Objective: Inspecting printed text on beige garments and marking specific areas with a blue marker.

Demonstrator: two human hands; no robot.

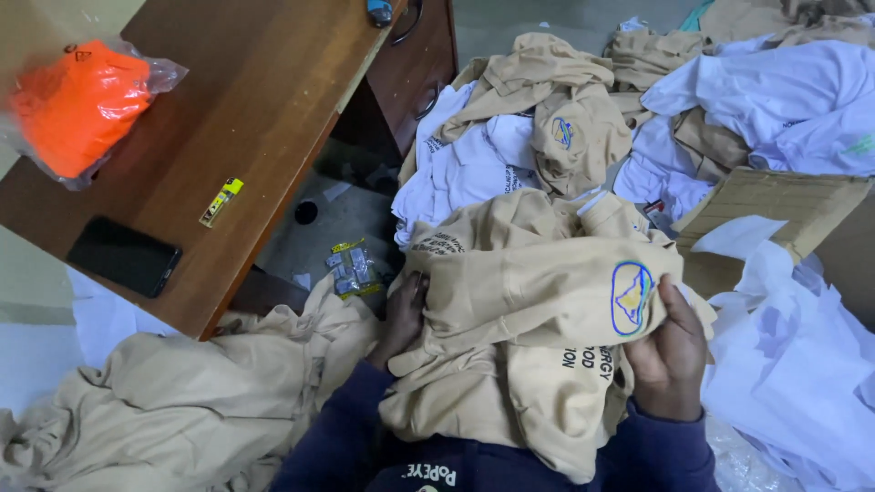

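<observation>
Across your lap lies a beige shirt (529, 310), soft knit cloth bunched into thick folds, with an oval blue-and-yellow emblem on the chest and dark lettering lower down. Your right hand (670, 351) is closed on its right edge just below the emblem, thumb on top and fingers curled under the cloth. Your left hand (403, 314) presses into the shirt's left side, its fingers mostly buried in the folds, so you cannot tell how tightly it grips. Both dark blue sleeves (337, 428) reach up from the bottom edge.

Left of you a heap of the same beige fabric (173, 410) sprawls, crumpled. Ahead, white shirts (465, 169) and more beige ones (547, 91) lie tangled together, beside a flattened cardboard box (775, 205) and thin white plastic wrap (793, 364). The wooden bench (246, 109), smooth and reddish brown, carries a glossy plastic bag of orange cloth (77, 105), a flat black phone (125, 256) and a small yellow strip (221, 201).
</observation>
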